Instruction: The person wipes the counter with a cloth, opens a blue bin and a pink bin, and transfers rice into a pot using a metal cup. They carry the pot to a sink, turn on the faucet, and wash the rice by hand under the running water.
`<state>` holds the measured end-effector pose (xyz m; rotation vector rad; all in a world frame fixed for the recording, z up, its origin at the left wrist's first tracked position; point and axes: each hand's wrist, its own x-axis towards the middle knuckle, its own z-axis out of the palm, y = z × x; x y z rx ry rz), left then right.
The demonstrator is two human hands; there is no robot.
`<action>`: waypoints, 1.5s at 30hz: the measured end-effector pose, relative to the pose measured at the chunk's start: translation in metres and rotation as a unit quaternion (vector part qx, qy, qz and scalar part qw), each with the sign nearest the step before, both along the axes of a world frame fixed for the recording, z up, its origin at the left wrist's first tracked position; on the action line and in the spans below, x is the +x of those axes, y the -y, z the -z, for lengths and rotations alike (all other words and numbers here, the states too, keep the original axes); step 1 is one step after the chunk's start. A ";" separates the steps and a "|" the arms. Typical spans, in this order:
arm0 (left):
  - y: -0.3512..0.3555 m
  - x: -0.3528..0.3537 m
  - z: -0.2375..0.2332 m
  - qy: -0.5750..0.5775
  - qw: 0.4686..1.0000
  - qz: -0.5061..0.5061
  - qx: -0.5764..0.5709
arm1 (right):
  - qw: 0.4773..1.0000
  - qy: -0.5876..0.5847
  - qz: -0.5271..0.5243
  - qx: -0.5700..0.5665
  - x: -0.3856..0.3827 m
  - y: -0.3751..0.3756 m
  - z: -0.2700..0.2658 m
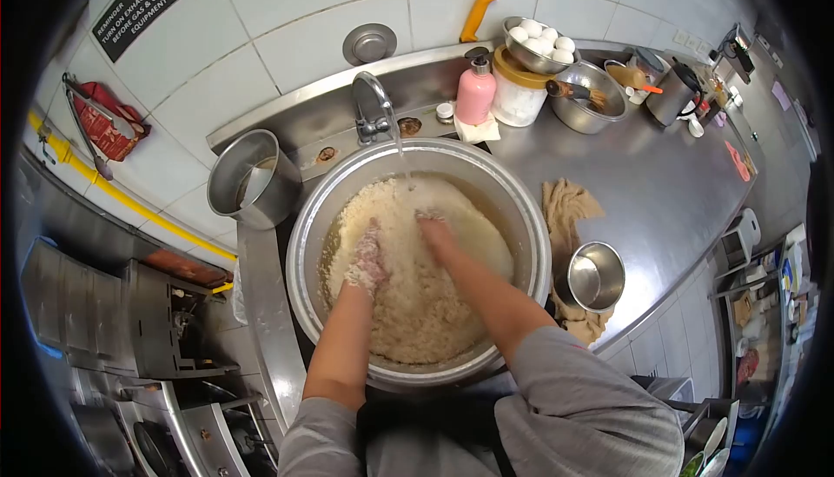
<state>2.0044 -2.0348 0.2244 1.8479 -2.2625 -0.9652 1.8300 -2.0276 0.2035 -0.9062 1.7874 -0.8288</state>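
Observation:
A big round metal pot (535, 208) stands under the tap (373, 99), holding pale rice (417, 329) in cloudy water. Water runs from the spout into the pot. My left hand (368, 260) is in the rice at the left of the middle, grains stuck to its skin and wrist; its fingers are partly buried and how they are bent is hidden. My right hand (433, 232) reaches into the cloudy water near the falling stream, its fingers mostly under the surface. Whether either hand grips any rice cannot be seen.
An empty-looking deep metal pot (228, 186) stands left of the tap. Behind are a pink pump bottle (476, 95), a white tub (519, 102), a bowl of eggs (540, 62) and a metal bowl (591, 112). At right, a small metal bowl (596, 277) rests by a brown cloth (566, 208).

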 end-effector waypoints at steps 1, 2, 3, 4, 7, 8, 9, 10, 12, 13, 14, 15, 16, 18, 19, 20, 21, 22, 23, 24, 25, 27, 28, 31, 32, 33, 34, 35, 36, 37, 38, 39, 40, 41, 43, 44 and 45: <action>-0.001 -0.007 -0.004 -0.172 0.980 -0.069 0.072 | 0.989 0.145 0.017 -0.016 0.016 -0.006 -0.009; -0.004 -0.014 -0.011 -0.301 0.937 -0.114 0.137 | 0.997 0.067 -0.025 -0.037 0.030 -0.019 -0.040; -0.005 -0.019 -0.021 -0.403 0.882 -0.147 0.195 | 0.981 -0.100 -0.039 -0.161 0.048 -0.031 -0.054; -0.007 -0.021 -0.030 -0.465 0.837 -0.161 0.238 | 0.920 -0.296 -0.015 -0.256 0.066 -0.043 -0.067; -0.015 -0.025 -0.041 -0.507 0.822 -0.130 0.225 | 0.859 -0.449 -0.132 -0.206 0.094 -0.055 -0.083; -0.019 -0.026 -0.044 -0.483 0.850 -0.101 0.184 | 0.897 -0.383 -0.166 -0.144 0.090 -0.050 -0.080; -0.022 -0.028 -0.046 -0.458 0.874 -0.074 0.145 | 0.925 -0.319 -0.193 -0.074 0.085 -0.044 -0.076; -0.024 -0.031 -0.049 -0.438 0.890 -0.051 0.114 | 0.949 -0.255 -0.174 -0.059 0.061 -0.018 -0.059; -0.023 -0.035 -0.055 -0.540 0.813 -0.078 0.203 | 0.963 -0.195 -0.173 -0.070 0.049 -0.024 -0.083; -0.020 -0.037 -0.057 -0.651 0.689 -0.113 0.298 | 0.968 -0.165 -0.172 -0.074 0.043 -0.027 -0.097; -0.017 -0.040 -0.060 -0.729 0.542 -0.155 0.387 | 0.940 -0.268 -0.177 -0.117 0.068 -0.044 -0.082; -0.020 -0.043 -0.062 -0.735 0.558 -0.145 0.358 | 0.931 -0.278 -0.191 -0.142 0.069 -0.044 -0.086; -0.022 -0.046 -0.065 -0.739 0.574 -0.133 0.327 | 0.920 -0.289 -0.204 -0.167 0.069 -0.044 -0.090; -0.030 -0.047 -0.074 -0.742 0.606 -0.114 0.264 | 0.899 -0.310 -0.209 -0.227 0.059 -0.009 -0.036; -0.033 -0.045 -0.080 -0.741 0.621 -0.102 0.232 | 0.898 -0.328 -0.210 -0.206 0.048 -0.001 -0.022; -0.031 -0.045 -0.096 -0.702 0.648 -0.152 0.256 | 0.896 -0.345 -0.211 -0.185 0.037 0.006 -0.008; -0.026 -0.045 -0.116 -0.659 0.669 -0.202 0.278 | 0.897 -0.367 -0.222 -0.106 0.021 -0.001 -0.016; -0.021 -0.044 -0.128 -0.612 0.687 -0.253 0.299 | 0.884 -0.383 -0.262 -0.052 0.021 -0.007 -0.022; -0.013 -0.041 -0.129 -0.514 0.813 -0.203 0.184 | 0.866 -0.397 -0.305 0.000 0.021 -0.014 -0.033; -0.003 -0.036 -0.126 -0.395 0.905 -0.148 0.062 | 0.832 -0.407 -0.376 0.027 0.031 -0.029 -0.044; 0.008 -0.028 -0.118 -0.259 0.960 -0.089 -0.061 | 0.792 -0.414 -0.445 0.056 0.039 -0.044 -0.045; 0.048 0.000 -0.055 -0.186 0.971 0.030 -0.148 | 0.708 -0.399 -0.570 -0.120 0.038 -0.076 -0.026; 0.059 0.012 -0.035 -0.089 0.973 0.079 -0.199 | 0.672 -0.394 -0.606 -0.163 0.028 -0.089 -0.039; 0.075 0.027 0.000 0.126 0.956 0.235 -0.121 | 0.571 -0.399 -0.684 -0.217 -0.009 -0.116 -0.103; 0.072 0.031 0.010 0.169 0.944 0.272 -0.081 | 0.554 -0.416 -0.696 -0.189 -0.023 -0.107 -0.113; 0.065 0.033 0.019 0.191 0.933 0.301 -0.056 | 0.535 -0.431 -0.708 -0.160 -0.032 -0.094 -0.118; 0.056 0.034 0.026 0.206 0.921 0.329 -0.036 | 0.535 -0.448 -0.707 -0.116 -0.036 -0.076 -0.116; 0.044 0.033 0.033 0.206 0.913 0.353 -0.021 | 0.533 -0.464 -0.704 -0.072 -0.040 -0.058 -0.104; 0.028 0.031 0.039 0.201 0.904 0.378 -0.006 | 0.556 -0.482 -0.669 -0.109 -0.046 -0.039 -0.072; 0.010 0.027 0.046 0.187 0.898 0.399 0.008 | 0.578 -0.498 -0.630 -0.146 -0.050 -0.024 -0.043; -0.006 0.020 0.053 0.172 0.891 0.420 0.022 | 0.579 -0.501 -0.630 -0.128 -0.045 -0.013 -0.039; -0.025 0.012 0.058 0.146 0.887 0.437 0.035 | 0.579 -0.506 -0.630 -0.110 -0.031 0.001 -0.038; -0.044 0.002 0.065 0.120 0.881 0.454 0.051 | 0.589 -0.522 -0.602 -0.131 -0.015 0.005 -0.031; -0.063 -0.011 0.071 0.086 0.879 0.465 0.062 | 0.600 -0.536 -0.574 -0.152 0.001 0.010 -0.024; -0.097 -0.040 0.086 0.017 0.873 0.482 0.073 | 0.616 -0.543 -0.547 -0.163 0.043 0.002 -0.015; -0.110 -0.053 0.096 -0.016 0.873 0.483 0.062 | 0.614 -0.526 -0.577 -0.113 0.058 -0.001 -0.027; -0.121 -0.064 0.108 -0.048 0.874 0.481 0.045 | 0.574 -0.488 -0.642 -0.142 0.064 -0.008 -0.050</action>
